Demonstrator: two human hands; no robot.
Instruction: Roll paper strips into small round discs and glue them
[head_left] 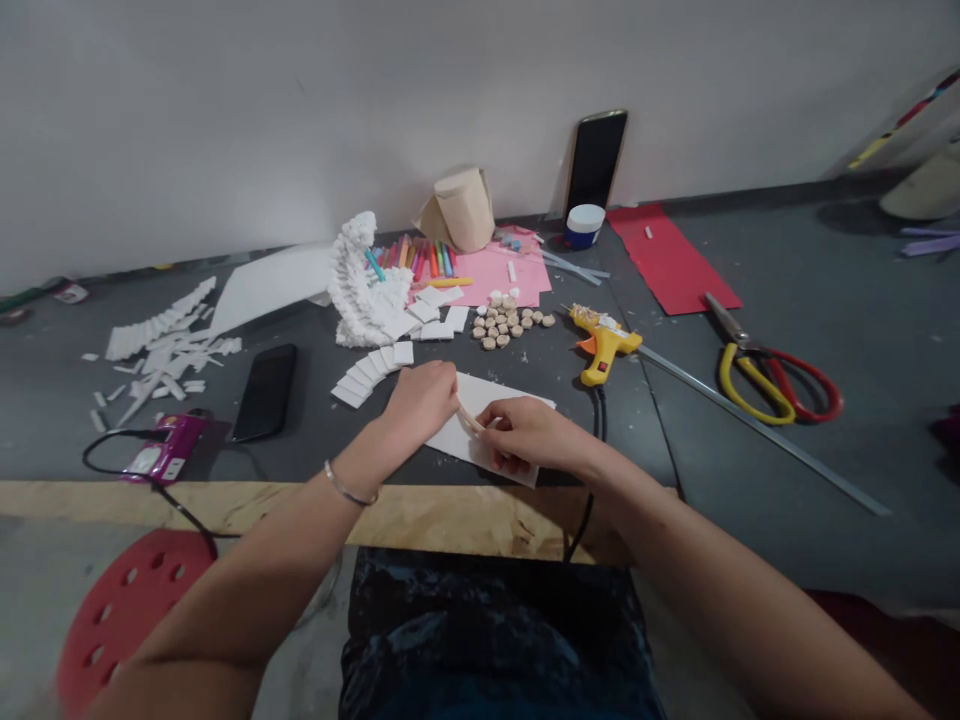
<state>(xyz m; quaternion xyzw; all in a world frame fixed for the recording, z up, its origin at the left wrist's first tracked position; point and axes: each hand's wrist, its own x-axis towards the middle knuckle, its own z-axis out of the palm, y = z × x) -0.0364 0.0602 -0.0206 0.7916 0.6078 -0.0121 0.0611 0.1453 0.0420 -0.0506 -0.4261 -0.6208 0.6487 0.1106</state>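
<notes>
A thin pale beige strip runs between my two hands above a white sheet at the table's front edge. My left hand is closed at the strip's far end, its fingertips mostly hidden behind the knuckles. The near end is pinched by the thumb and fingers of my right hand, which rests over the right part of the sheet. Just beyond my left hand lies a fanned row of white square pieces. Small round beige discs are grouped behind the sheet.
Right of my hands lie a yellow glue gun, its black cord crossing the front edge, a long clear glue stick and scissors. A black phone, a purple box and white scraps are on the left.
</notes>
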